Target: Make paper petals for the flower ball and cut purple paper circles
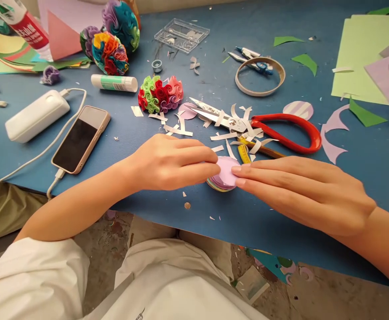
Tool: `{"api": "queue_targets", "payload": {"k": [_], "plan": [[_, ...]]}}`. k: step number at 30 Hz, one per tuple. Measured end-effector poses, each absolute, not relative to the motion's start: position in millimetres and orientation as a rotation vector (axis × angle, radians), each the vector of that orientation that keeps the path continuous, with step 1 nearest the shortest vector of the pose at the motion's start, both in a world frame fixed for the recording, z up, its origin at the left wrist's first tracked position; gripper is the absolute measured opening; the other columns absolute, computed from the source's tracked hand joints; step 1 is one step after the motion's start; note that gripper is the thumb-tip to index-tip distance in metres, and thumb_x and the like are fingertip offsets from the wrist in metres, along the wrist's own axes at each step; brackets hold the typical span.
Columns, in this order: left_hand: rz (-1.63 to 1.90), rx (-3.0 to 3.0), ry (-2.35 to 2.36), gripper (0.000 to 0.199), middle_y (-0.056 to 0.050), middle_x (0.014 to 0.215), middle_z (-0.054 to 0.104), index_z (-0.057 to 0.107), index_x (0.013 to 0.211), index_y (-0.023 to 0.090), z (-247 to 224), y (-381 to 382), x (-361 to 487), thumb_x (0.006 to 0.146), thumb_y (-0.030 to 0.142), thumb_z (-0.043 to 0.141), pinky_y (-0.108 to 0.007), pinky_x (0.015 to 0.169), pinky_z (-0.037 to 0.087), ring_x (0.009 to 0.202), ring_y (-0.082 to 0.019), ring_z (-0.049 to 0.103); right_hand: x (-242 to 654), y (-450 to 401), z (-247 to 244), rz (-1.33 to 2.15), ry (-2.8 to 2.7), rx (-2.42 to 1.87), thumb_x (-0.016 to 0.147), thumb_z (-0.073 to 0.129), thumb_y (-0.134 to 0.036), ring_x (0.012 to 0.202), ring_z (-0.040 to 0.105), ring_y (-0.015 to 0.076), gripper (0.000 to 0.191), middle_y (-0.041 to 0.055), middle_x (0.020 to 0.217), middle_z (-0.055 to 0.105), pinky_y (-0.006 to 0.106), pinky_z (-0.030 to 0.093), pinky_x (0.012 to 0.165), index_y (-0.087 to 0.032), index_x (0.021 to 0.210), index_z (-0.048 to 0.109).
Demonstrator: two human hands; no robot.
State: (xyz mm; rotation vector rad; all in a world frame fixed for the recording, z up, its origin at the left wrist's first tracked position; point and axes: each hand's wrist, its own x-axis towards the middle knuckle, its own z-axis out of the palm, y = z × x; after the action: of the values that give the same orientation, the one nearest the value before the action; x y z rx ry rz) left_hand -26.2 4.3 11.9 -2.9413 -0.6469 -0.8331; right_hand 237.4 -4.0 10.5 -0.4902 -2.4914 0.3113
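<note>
From here I see the left hand (171, 164) and right hand (317, 193) apart, fingertips touching the stack of paper discs (227, 172) between them on the tabletop (264, 222); I can't tell whether either grips it. Beyond lie pale paper strips (181, 132), red-handled scissors (236, 126) and a curled-paper cluster (161, 94).

The blue bench (274, 231) carries a stack of paper circles (226, 169) by its near edge. Just beyond lie red-handled scissors (281, 117) among pale paper strips (221, 137). Farther back, a ring (260, 93) overlaps a pair of compasses (246, 51), with a clear plastic case (181, 34) to their left. A power bank (37, 116) and a phone (81, 140) rest at left, near a glue stick (114, 83) and a paper flower cluster (161, 94). A pale green sheet (351, 58) lies far right.
</note>
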Motion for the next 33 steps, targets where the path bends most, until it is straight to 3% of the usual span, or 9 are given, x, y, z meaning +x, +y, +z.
{"api": "queue_targets", "payload": {"k": [5,12,17,21,28,33], "plan": [[-0.72,-2.962,-0.709,0.025,-0.001,0.085,0.072,0.066,0.091,0.025,11,7,-24,0.098,0.033,0.043,-0.019,0.059,0.047,0.08,-0.011,0.068,231,-26,2,0.383,-2.259,-0.811,0.095,0.049,-0.028,0.096,0.07,0.0181,0.025,-0.0048,0.101,0.075,0.035,0.058,0.091,-0.038,0.103,0.071],[-0.667,-2.897,-0.573,0.027,-0.001,0.091,0.072,0.065,0.091,0.022,7,15,-21,0.098,0.023,0.039,-0.019,0.057,0.046,0.083,-0.011,0.069,238,-7,-12,-0.077,-2.412,-0.321,0.094,0.05,-0.012,0.108,0.064,0.013,0.025,-0.0006,0.109,0.073,0.027,0.051,0.097,-0.027,0.103,0.068],[-0.402,-2.931,-0.594,0.035,-0.003,0.087,0.071,0.066,0.086,0.019,15,14,-16,0.098,0.019,0.033,-0.021,0.054,0.045,0.081,-0.012,0.068,239,-5,-13,-0.076,-2.438,-0.312,0.085,0.058,0.0,0.105,0.064,0.0177,0.028,0.0067,0.105,0.072,0.033,0.051,0.095,-0.017,0.107,0.064],[-0.419,-3.004,-0.669,0.033,-0.003,0.08,0.069,0.064,0.083,0.02,17,11,-15,0.098,0.021,0.034,-0.022,0.056,0.046,0.078,-0.013,0.067,236,-8,-14,-0.086,-2.469,-0.268,0.085,0.057,0.001,0.105,0.063,0.019,0.028,0.0095,0.104,0.071,0.034,0.051,0.093,-0.011,0.11,0.062],[-0.309,-3.034,-0.69,0.036,-0.004,0.083,0.069,0.065,0.086,0.02,21,10,-15,0.098,0.021,0.032,-0.023,0.06,0.047,0.083,-0.014,0.067,236,-7,-16,-0.043,-2.509,-0.256,0.088,0.052,0.002,0.107,0.062,0.018,0.028,0.0084,0.106,0.07,0.032,0.049,0.097,-0.013,0.11,0.061],[-0.304,-3.04,-0.706,0.037,-0.004,0.083,0.069,0.065,0.085,0.018,23,10,-15,0.099,0.02,0.031,-0.022,0.06,0.047,0.083,-0.014,0.066,233,-9,-16,-0.013,-2.495,-0.351,0.089,0.052,-0.002,0.105,0.065,0.0165,0.028,0.0038,0.105,0.071,0.031,0.05,0.097,-0.021,0.108,0.061]]}}
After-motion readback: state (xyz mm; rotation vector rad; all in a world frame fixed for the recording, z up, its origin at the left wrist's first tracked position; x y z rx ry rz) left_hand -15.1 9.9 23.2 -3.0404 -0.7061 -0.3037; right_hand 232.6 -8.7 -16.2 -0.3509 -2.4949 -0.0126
